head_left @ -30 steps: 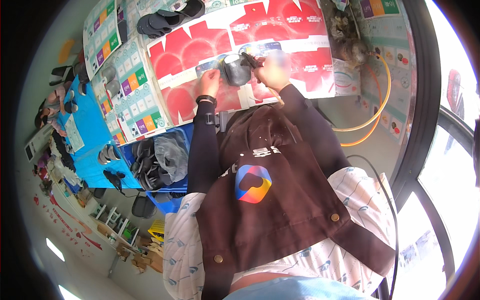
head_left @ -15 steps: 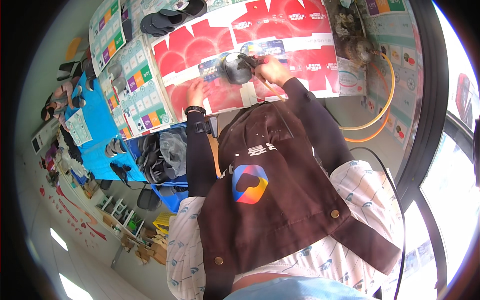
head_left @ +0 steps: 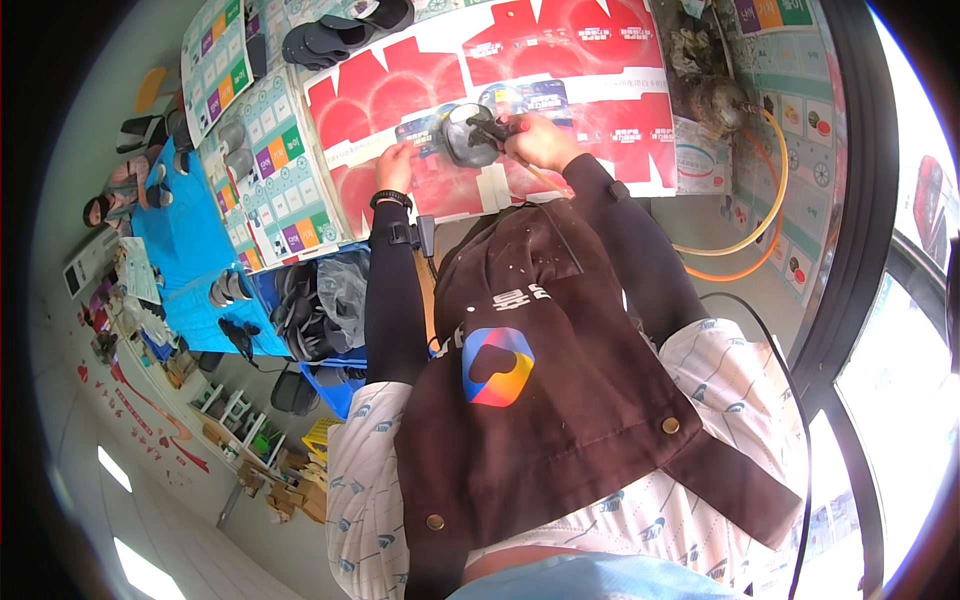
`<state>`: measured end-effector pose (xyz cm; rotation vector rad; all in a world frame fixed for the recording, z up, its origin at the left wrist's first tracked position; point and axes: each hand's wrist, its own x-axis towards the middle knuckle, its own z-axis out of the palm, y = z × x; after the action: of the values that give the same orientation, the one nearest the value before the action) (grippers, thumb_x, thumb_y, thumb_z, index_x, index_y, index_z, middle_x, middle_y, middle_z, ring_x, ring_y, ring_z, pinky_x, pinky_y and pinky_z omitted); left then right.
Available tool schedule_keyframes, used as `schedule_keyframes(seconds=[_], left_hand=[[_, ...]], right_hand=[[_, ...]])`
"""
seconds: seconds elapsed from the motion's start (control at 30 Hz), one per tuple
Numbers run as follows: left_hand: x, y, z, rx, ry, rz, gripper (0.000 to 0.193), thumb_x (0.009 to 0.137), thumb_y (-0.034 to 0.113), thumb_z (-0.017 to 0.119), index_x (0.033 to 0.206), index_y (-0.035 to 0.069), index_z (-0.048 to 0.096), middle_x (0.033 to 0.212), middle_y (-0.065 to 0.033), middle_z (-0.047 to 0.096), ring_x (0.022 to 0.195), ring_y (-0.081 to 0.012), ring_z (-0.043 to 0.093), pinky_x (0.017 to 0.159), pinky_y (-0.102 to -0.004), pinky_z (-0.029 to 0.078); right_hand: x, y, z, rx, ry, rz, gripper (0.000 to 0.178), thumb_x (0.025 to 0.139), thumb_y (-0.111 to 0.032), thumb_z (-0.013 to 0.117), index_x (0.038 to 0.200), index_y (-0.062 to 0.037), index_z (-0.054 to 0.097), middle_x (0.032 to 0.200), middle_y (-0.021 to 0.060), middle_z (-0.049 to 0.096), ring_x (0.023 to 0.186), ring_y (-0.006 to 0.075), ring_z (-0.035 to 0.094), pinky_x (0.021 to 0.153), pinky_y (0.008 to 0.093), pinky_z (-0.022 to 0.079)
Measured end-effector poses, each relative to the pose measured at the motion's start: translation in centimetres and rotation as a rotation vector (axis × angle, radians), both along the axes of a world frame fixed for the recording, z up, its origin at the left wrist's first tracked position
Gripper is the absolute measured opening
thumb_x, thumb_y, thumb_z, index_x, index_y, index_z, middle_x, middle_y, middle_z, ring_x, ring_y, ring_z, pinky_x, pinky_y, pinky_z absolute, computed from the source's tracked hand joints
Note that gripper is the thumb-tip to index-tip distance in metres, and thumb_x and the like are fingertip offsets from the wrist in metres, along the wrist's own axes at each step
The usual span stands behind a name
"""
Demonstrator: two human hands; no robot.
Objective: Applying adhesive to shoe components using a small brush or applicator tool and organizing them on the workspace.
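Note:
My right hand [head_left: 545,142] is wrapped around the dark handle of a spray gun [head_left: 468,135]. The gun's rounded grey body hangs over a red-and-white printed sheet [head_left: 375,98] on the worktable. A thin orange hose [head_left: 540,177] runs from below this hand toward my body. To the left of the gun, my left hand [head_left: 393,167] rests at the sheet, its fingers bent a little and nothing visible in them. Blue printed patches [head_left: 545,95] show around the gun; haze blurs the surface there.
Dark insole-like pieces [head_left: 325,42] lie at the table's far left. Blue covering [head_left: 180,255] carries more dark pieces further left. Under the table edge sits a blue crate [head_left: 335,385] near a clear plastic bag [head_left: 343,295]. Yellow-orange hoses [head_left: 775,200] loop down at right.
My left hand has shifted slightly away from me along the sheet, and its fingers have drawn closer together. The spray gun has tilted a little and moved slightly left.

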<state>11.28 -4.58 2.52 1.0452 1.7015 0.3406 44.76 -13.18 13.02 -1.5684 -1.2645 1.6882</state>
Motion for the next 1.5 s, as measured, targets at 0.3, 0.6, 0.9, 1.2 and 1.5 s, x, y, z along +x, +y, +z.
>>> schedule_keyframes(seconds=[0.3,0.6,0.9,1.2,1.5], left_hand=[[2.0,-0.5,1.1,-0.021,-0.063,0.037,0.029,0.1,0.019,0.056,0.121,0.001,0.061,0.112,-0.0149,0.07,0.096,-0.0201,0.068,0.084,-0.0314,0.052],[4.8,-0.6,1.0,-0.06,-0.014,-0.045,0.028,0.098,0.022,0.06,0.116,0.001,0.063,0.108,-0.0114,0.071,0.089,-0.0185,0.068,0.078,-0.0298,0.053],[8.0,-0.3,1.6,-0.094,0.058,-0.215,0.027,0.095,0.024,0.066,0.106,0.0,0.068,0.089,-0.0075,0.072,0.077,-0.0146,0.068,0.066,-0.0261,0.053],[4.7,-2.9,2.5,0.308,0.02,-0.277,0.017,0.085,0.018,0.071,0.08,0.003,0.066,0.072,-0.0035,0.066,0.066,-0.012,0.063,0.063,-0.029,0.051],[-27.7,4.5,3.9,0.36,-0.74,0.761,0.043,0.089,0.004,0.06,0.128,0.002,0.043,0.112,-0.0135,0.058,0.096,-0.0281,0.066,0.082,-0.0421,0.059]], right_hand=[[0.2,-0.3,-0.8,-0.04,0.025,-0.116,0.031,0.075,-0.022,0.06,0.097,-0.0025,0.069,0.085,0.0191,0.069,0.081,0.034,0.066,0.073,0.0395,0.05],[0.3,-1.7,-3.5,0.008,-0.032,0.047,0.025,0.071,-0.011,0.06,0.091,0.0,0.068,0.067,0.0106,0.063,0.059,0.0196,0.06,0.056,0.0365,0.046],[3.8,-2.4,-0.9,-0.079,-0.074,-0.093,0.036,0.071,-0.016,0.072,0.105,-0.0029,0.07,0.077,0.0103,0.067,0.07,0.0184,0.063,0.065,0.0322,0.048],[5.7,-5.0,-0.3,-0.011,0.213,-0.402,0.035,0.076,-0.007,0.062,0.11,-0.0002,0.069,0.086,0.0039,0.07,0.068,0.0114,0.06,0.059,0.0262,0.048],[1.7,-3.0,4.2,-0.04,0.016,-0.467,0.032,0.071,-0.004,0.055,0.098,0.0001,0.07,0.085,0.0072,0.074,0.051,0.009,0.052,0.046,0.0223,0.039]])
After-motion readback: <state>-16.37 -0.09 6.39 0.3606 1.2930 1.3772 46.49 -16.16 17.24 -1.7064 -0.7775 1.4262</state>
